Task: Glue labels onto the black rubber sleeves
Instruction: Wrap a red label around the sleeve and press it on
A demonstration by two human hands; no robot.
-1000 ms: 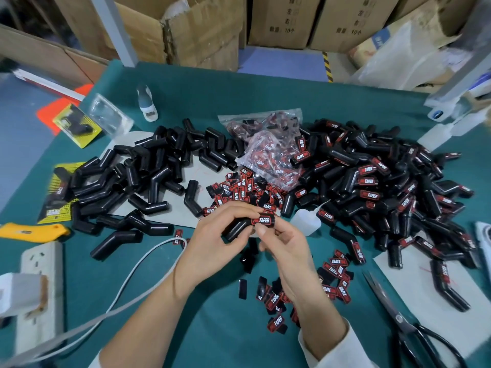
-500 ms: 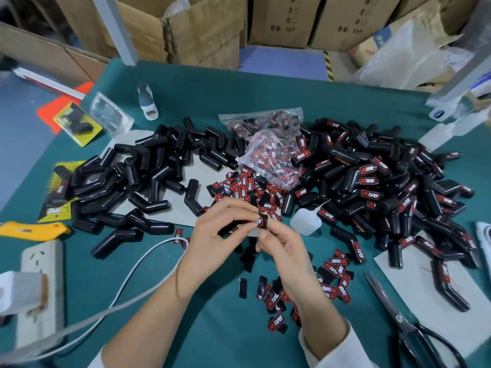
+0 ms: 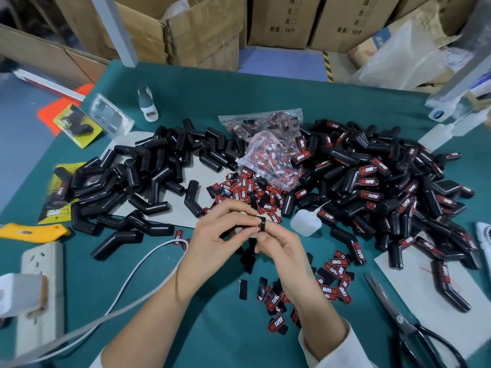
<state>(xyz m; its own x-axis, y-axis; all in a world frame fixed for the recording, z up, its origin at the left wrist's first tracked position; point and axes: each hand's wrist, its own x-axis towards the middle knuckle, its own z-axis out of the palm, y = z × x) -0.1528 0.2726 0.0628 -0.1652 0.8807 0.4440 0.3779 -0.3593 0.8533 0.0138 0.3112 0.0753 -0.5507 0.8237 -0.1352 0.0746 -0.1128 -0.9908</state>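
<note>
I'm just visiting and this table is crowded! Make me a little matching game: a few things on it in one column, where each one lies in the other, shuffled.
Things:
1. scissors
2. yellow cutter
3. unlabelled sleeves
4. small glue bottle

Places:
A. piled on the table's left half
B. near right corner
C. beside the fingertips, to their right
D. left edge, above the power strip

Pairs: 1-B, 2-D, 3-A, 4-C

I'm seeing a black sleeve (image 3: 261, 223) sitting pinched over the green table (image 3: 225, 328). Unlabelled sleeves (image 3: 148, 179) are lying piled left, labelled ones (image 3: 382, 181) right. Red-black labels (image 3: 247, 188) are lying scattered between.
</note>
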